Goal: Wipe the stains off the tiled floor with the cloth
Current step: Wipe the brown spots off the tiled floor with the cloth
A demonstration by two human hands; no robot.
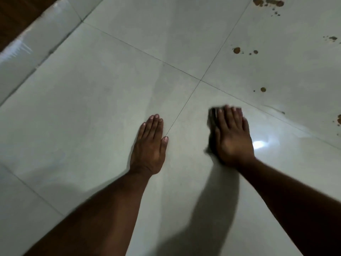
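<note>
My right hand [232,137] lies flat, palm down, on a dark cloth [212,119] and presses it onto the pale tiled floor [92,108]; only the cloth's left and far edges show past the fingers. My left hand [149,146] rests flat on the floor to the left, fingers together, holding nothing. Brown stains mark the tile beyond and to the right: a round spot [263,89], a pair of spots [237,50], a large smeared patch [268,2] at the top and another blotch [339,119] at the right edge.
A white tiled skirting [24,47] runs diagonally along the upper left, with dark brown wood [16,13] behind it. Grout lines cross near the centre [200,80]. A bright light reflection [259,144] shines just right of my right hand.
</note>
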